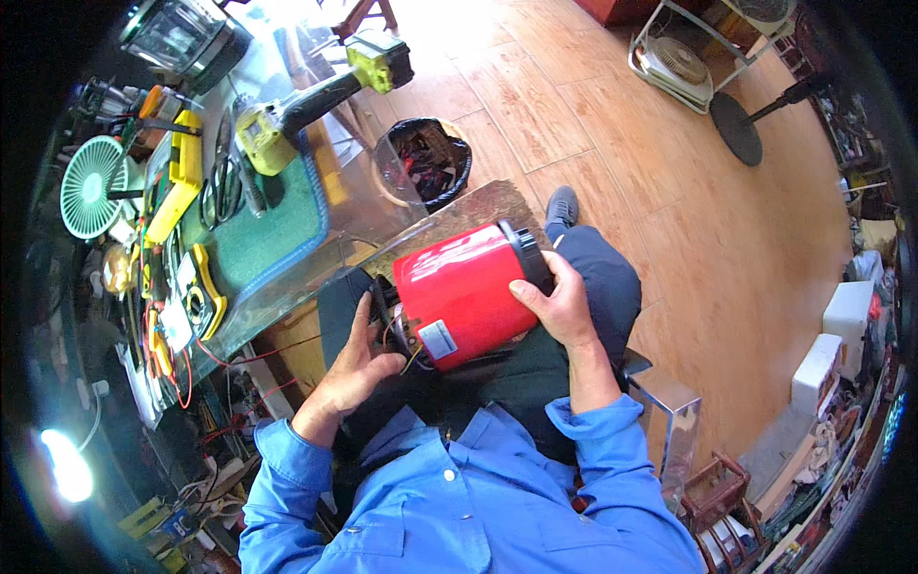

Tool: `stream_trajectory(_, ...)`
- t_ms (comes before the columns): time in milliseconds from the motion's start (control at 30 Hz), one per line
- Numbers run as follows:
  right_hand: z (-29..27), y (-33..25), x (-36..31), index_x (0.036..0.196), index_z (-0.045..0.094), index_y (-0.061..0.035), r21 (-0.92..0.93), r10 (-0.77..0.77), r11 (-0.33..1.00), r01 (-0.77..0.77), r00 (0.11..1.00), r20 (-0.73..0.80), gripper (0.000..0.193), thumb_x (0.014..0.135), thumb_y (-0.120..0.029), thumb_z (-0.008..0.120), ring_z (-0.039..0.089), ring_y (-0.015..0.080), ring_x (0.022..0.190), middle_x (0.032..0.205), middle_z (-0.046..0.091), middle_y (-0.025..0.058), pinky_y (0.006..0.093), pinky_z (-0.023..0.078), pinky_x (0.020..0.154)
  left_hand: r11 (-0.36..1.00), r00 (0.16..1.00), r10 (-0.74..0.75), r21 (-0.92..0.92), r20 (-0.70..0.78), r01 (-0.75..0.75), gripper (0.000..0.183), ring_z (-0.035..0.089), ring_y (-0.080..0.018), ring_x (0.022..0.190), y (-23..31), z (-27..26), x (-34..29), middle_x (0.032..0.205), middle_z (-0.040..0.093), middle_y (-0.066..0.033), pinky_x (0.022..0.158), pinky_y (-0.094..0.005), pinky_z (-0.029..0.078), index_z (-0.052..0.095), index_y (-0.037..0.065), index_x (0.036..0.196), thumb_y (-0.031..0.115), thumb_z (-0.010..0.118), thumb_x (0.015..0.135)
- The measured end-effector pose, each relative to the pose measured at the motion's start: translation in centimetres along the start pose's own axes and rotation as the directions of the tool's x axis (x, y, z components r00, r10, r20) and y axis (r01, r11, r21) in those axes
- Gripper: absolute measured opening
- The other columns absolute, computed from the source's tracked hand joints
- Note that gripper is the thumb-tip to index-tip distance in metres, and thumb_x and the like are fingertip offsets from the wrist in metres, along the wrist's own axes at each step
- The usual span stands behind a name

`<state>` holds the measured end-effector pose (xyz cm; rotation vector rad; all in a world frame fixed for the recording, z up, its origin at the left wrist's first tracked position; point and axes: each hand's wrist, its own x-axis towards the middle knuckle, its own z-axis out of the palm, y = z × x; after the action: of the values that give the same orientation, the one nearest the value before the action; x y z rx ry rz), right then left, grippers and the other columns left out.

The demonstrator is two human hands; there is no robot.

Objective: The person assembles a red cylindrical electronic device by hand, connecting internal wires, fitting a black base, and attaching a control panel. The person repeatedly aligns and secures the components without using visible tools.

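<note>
A red cylindrical appliance housing (469,292) lies on its side across my lap, with a white label near its left end and a black part at its right end. My right hand (564,301) is closed round that right end, thumb on the red surface. At the left end a black base piece (384,298) stands a little apart from the housing, and thin wires (411,360) show at the gap. My left hand (359,373) holds this piece, index finger along its outer side and thumb near the wires; its other fingers are hidden.
On the bench at left lie a yellow-green cordless power tool (306,105), a green mat (277,230), pliers (206,292), test leads and a small green fan (93,187). A lined waste bin (459,143) stands beyond the bench. Floor fans and white boxes (846,320) are at right.
</note>
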<state>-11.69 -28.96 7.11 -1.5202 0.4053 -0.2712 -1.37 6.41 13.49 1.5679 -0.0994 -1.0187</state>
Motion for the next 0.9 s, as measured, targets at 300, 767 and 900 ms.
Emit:
stream_trajectory(300,0.4,-2.2,-1.1,0.126,0.076,0.0025,-0.117,-0.068,0.990,0.074,0.996,0.053,0.052,0.093,-0.033,0.097,0.076,0.0239,0.110,0.117,0.079,0.0130,0.0407,0.060,0.101,0.987,0.963,-0.056,-0.160,-0.265,0.013,0.108,0.069,-0.0219,0.124,-0.3,2.4,1.4,0.162,0.061,-0.0149,0.100,-0.0355,0.060,0.017,0.015,0.187,-0.004,0.066,0.092)
stream_trajectory(767,0.4,-10.4,-1.8,0.116,0.072,0.0008,-0.568,-0.451,0.689,0.450,0.880,0.150,0.050,0.080,-0.020,0.099,0.074,0.0402,0.090,0.102,0.071,0.0186,0.0473,0.062,0.080,0.848,0.987,0.157,-0.516,0.023,-0.123,0.129,0.056,-0.0289,0.158,-3.5,3.9,6.8,0.185,0.039,-0.0148,0.115,-0.0385,0.059,0.012,0.019,0.189,-0.014,0.069,0.077)
stream_trajectory(900,0.3,-10.1,-3.1,0.114,0.071,0.0012,-0.614,-0.412,0.663,0.429,0.893,0.179,0.054,0.077,-0.023,0.103,0.075,0.0407,0.091,0.103,0.072,0.0190,0.0471,0.062,0.079,0.868,0.971,0.179,-0.490,0.162,-0.078,0.136,0.054,-0.0282,0.160,-4.1,1.9,8.0,0.186,0.039,-0.0148,0.115,-0.0364,0.058,0.011,0.023,0.189,-0.010,0.076,0.074)
